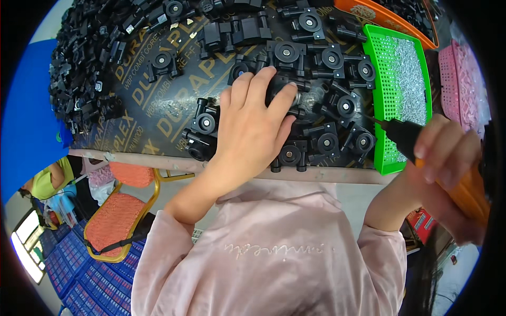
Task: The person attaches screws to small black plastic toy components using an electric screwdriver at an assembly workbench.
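My left hand (253,118) lies over the black plastic parts on the table, back of the hand up and fingers spread. Its fingertips touch a black plastic part (274,90), mostly hidden under them; I see no firm grip. At the right my right hand (448,150) is closed around an electric screwdriver (469,195) with an orange body and black nose. The screwdriver's thin bit points left, over the near edge of a green basket (377,100) heaped with small silvery pieces (412,79). Round-centred black parts (327,142) surround my left hand.
A big pile of black parts (79,68) covers the table's far left. Behind the green basket stands an orange tray (387,18); a pink basket (449,79) is farther right. The table's front edge (327,175) runs before me. Orange-padded chairs (116,218) and a person (52,181) are at left.
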### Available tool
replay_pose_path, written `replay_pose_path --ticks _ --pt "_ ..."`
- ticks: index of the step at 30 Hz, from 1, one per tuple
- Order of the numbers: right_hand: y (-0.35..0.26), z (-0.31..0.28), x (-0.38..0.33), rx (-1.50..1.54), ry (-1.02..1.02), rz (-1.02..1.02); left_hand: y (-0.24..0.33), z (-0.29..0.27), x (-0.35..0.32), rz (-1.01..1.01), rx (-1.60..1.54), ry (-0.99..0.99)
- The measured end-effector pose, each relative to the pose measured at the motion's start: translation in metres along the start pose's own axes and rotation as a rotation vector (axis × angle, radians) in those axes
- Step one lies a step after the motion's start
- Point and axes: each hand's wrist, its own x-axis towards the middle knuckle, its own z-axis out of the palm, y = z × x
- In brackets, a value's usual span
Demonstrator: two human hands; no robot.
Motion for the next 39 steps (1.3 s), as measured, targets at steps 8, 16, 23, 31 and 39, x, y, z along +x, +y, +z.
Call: replay_pose_path --ticks 8,16,23,31,39 --pt "0.012 0.008 0.012 0.053 -0.119 0.123 -0.016 0.001 0.001 0.232 -0.101 -0.067" --pt "0.034 0.016 0.019 0.111 -0.211 0.110 0.001 0.011 0.005 0.064 -0.034 -0.032" --pt "0.057 0.019 0.024 0.139 -0.261 0.094 0.000 0.011 0.006 0.063 -0.070 -0.048" --pt "0.060 0.019 0.025 0.151 -0.247 0.142 -0.003 0.015 0.004 0.077 -0.076 -0.060" --pt "0.052 0.033 0.026 0.085 -0.158 0.197 -0.002 0.015 0.005 0.109 -0.074 -0.038"
